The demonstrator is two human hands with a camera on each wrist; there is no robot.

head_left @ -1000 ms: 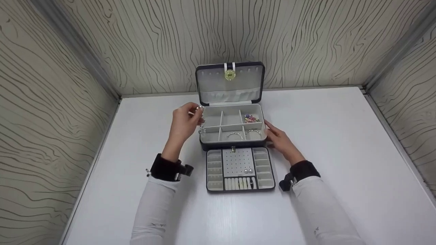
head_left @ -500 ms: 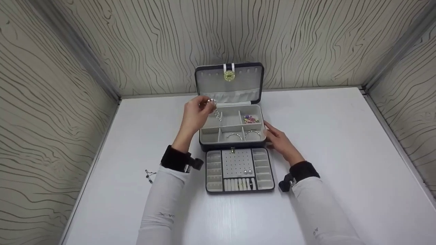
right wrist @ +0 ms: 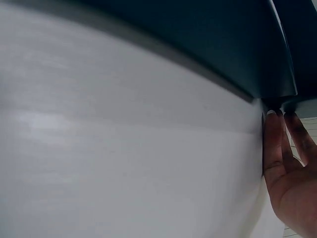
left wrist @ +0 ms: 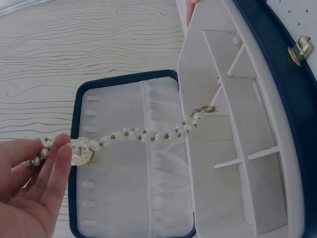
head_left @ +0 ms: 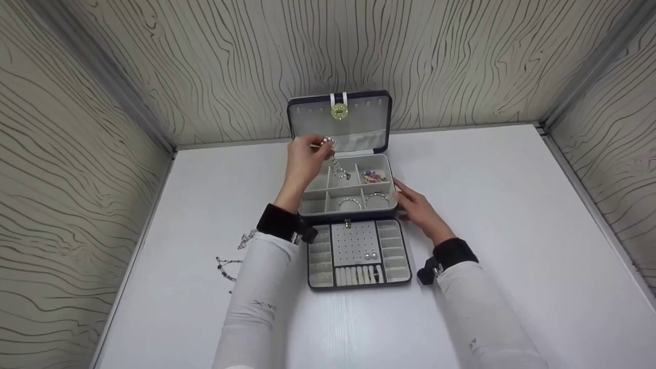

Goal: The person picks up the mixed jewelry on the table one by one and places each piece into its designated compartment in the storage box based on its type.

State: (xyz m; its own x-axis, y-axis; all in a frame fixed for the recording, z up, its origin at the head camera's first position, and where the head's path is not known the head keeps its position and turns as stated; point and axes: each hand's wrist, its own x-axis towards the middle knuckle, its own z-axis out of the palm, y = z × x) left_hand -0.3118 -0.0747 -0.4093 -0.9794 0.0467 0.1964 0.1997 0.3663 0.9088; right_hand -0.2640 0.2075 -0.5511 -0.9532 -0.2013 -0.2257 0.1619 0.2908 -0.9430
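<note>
My left hand (head_left: 306,158) pinches a pearl bead bracelet (left wrist: 153,136) between thumb and fingers. One end of it, with a gold-coloured clasp (left wrist: 204,110), dangles over the back middle compartment of the open jewelry box (head_left: 333,217). The lid (head_left: 361,119) stands up behind, partly covered by this hand in the head view. My right hand (head_left: 421,211) rests against the box's right side, its fingers fairly straight and touching the dark wall. Colourful beads (head_left: 374,177) lie in the back right compartment. Two silvery bangles (head_left: 378,195) sit in front compartments.
A jewelry tray (head_left: 354,241) with pearl earrings (head_left: 370,255) and rings in its roll lies directly in front of the box. Left of it on the white table (head_left: 512,215) are a silvery chain piece (head_left: 246,239) and a dark beaded strand (head_left: 223,269), partly behind my left sleeve.
My left hand has carried the bracelet from the box's left edge rightward, over the back middle compartment. More jewelry shows left of the sleeve. The right hand stays at the box's side.
</note>
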